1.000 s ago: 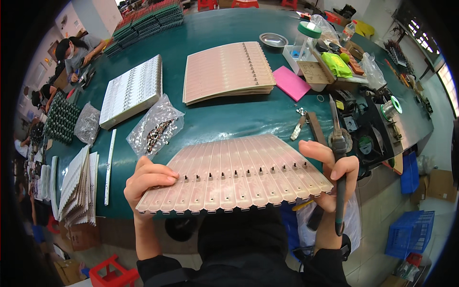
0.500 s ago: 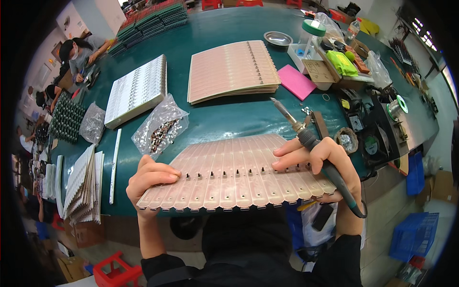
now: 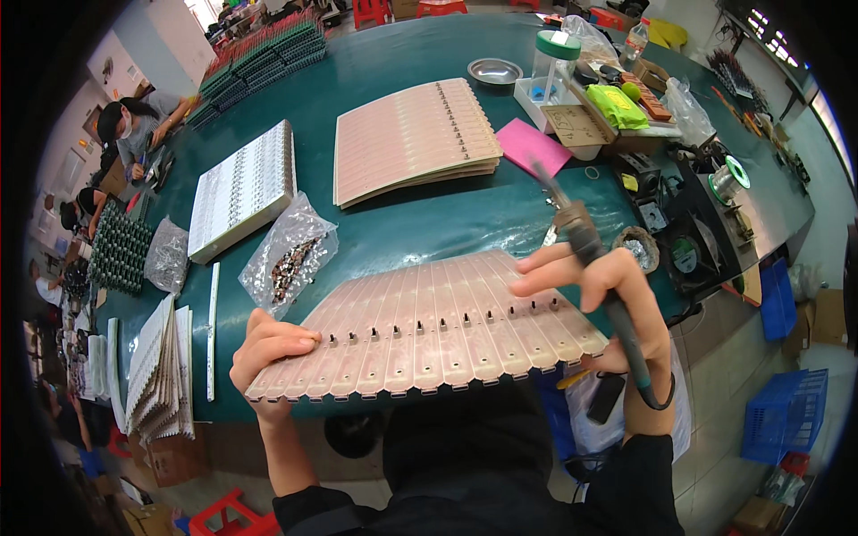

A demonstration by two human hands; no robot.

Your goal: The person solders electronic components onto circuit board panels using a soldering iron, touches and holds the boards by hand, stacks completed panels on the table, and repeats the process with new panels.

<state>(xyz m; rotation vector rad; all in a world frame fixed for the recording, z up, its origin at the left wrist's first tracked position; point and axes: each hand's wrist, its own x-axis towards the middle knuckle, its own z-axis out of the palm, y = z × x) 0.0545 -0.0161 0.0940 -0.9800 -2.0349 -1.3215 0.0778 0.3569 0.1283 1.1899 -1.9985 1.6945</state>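
Note:
A pale pink panel of long, narrow circuit-board strips (image 3: 429,357) is held up at the near table edge. A row of small black-tipped switches (image 3: 420,328) stands across its face. My left hand (image 3: 266,357) is closed on the panel's left end, thumb and fingers pinching it. Between the fingers of my right hand (image 3: 636,295) is a soldering iron (image 3: 585,243), its tip pointing up and away, smeared by motion. Two fingers of that hand stretch over the panel's right side, apart from the switches, and its thumb lies near the right corner.
Beyond are a stack of similar panels (image 3: 402,134), a white block of boards (image 3: 239,174) and a bag of small metal parts (image 3: 295,255). To the right sit a pink pad (image 3: 534,147), a solder spool (image 3: 728,179) and a bowl (image 3: 636,248). Another person (image 3: 138,125) works far left.
My right fingers have lifted off the panel, uncovering the right end of the switch row. The iron has swung slightly with them. The whole view has shifted a little.

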